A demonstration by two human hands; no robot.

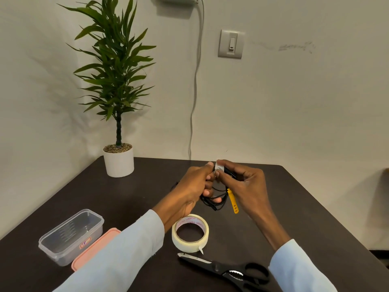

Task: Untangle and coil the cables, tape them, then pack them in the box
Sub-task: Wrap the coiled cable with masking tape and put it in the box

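Black cable, coiled into a small bundle, is held above the middle of the dark worktop, with a yellow connector dangling from it. A short white strip of tape sits at the top of the bundle, so the taping step looks to be in hand. To do it well, the loops should be kept squeezed tight while the strip is drawn snugly round them and pressed onto itself. Left hand curls round the coil from the side, fingers through the loops; right hand pinches the strip and cable with thumb and forefinger. Both forearms reach forward, sleeves over the near edge. Tape roll, scissors and the clear box with its pink lid lie nearer the person
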